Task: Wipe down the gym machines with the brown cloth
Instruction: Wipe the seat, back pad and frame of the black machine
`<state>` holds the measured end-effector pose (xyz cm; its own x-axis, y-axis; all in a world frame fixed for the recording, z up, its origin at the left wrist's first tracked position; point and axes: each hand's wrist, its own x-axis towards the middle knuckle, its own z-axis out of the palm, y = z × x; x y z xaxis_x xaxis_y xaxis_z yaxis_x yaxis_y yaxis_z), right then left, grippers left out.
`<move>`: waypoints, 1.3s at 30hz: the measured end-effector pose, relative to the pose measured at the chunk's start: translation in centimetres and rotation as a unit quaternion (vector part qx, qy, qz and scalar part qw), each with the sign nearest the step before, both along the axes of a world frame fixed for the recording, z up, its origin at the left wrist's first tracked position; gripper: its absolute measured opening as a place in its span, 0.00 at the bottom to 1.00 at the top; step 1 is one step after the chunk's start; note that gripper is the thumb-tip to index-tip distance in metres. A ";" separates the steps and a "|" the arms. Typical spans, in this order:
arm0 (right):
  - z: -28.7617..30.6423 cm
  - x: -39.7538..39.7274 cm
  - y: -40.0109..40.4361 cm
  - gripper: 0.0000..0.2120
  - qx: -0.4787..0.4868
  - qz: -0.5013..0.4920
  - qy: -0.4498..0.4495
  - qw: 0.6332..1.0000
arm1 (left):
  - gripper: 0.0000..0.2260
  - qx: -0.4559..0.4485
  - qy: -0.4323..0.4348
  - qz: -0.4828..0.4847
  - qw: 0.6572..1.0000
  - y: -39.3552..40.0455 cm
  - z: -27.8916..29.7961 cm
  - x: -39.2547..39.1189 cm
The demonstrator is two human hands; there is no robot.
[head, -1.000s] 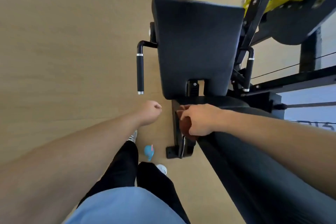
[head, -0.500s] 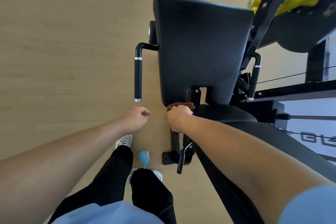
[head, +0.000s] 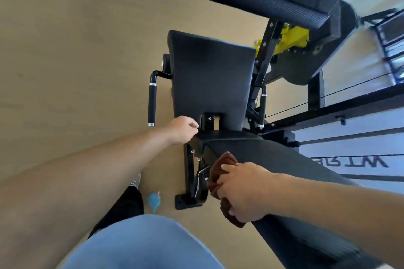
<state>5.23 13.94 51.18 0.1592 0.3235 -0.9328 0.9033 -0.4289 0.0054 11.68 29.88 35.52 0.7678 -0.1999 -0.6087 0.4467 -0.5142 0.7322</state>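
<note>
My right hand (head: 242, 192) grips the bunched brown cloth (head: 223, 167) against the left edge of the long black back pad (head: 295, 172) of the gym machine. The cloth sticks out above and below my fingers. My left hand (head: 182, 130) hovers with loosely curled fingers at the top left corner of that pad, just below the black seat pad (head: 209, 76); it holds nothing. Whether it touches the pad is unclear.
A black side handle (head: 152, 102) stands left of the seat, a second handle (head: 263, 105) on the right. A black base bracket (head: 190, 200) and lever sit by my feet, beside a small blue object (head: 154, 201). Another padded machine (head: 262, 0) and yellow parts (head: 290, 39) lie beyond.
My right hand has slid the cloth down the pad's left edge, toward me. My left hand moved right to the pad's upper corner. The view tipped up, showing more machines.
</note>
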 end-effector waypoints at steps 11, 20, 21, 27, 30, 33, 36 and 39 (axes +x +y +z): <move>11.8 -9.2 -5.9 0.17 0.127 -0.006 -0.082 0.988 | 0.11 -0.009 -0.068 0.060 0.996 -6.5 5.7 -9.6; 6.7 -7.1 -3.8 0.17 0.115 -0.046 -0.146 0.981 | 0.14 -0.042 -0.087 0.045 0.994 -8.2 6.1 -13.1; 5.2 -5.8 -2.7 0.17 0.088 -0.059 -0.133 0.985 | 0.13 -0.043 -0.082 0.046 0.995 -7.8 5.3 -13.3; 1.5 -2.7 -0.4 0.18 0.004 -0.084 -0.065 0.994 | 0.12 -0.042 -0.048 0.084 0.994 -5.6 1.8 -14.3; 4.6 -4.0 -1.8 0.16 0.029 -0.101 -0.060 0.993 | 0.15 -0.039 -0.065 0.089 0.993 -5.4 4.8 -12.7; 8.4 -6.1 -4.0 0.15 0.109 -0.144 -0.082 0.980 | 0.12 -0.072 -0.086 0.110 0.987 -5.9 8.2 -10.0; 10.2 -8.4 -7.1 0.16 0.225 -0.193 -0.137 0.945 | 0.13 -0.126 -0.101 0.106 0.981 -7.9 12.0 -8.2; 11.0 -10.6 -11.0 0.20 0.334 -0.212 -0.185 0.900 | 0.13 -0.173 -0.098 0.083 0.977 -10.4 14.6 -7.6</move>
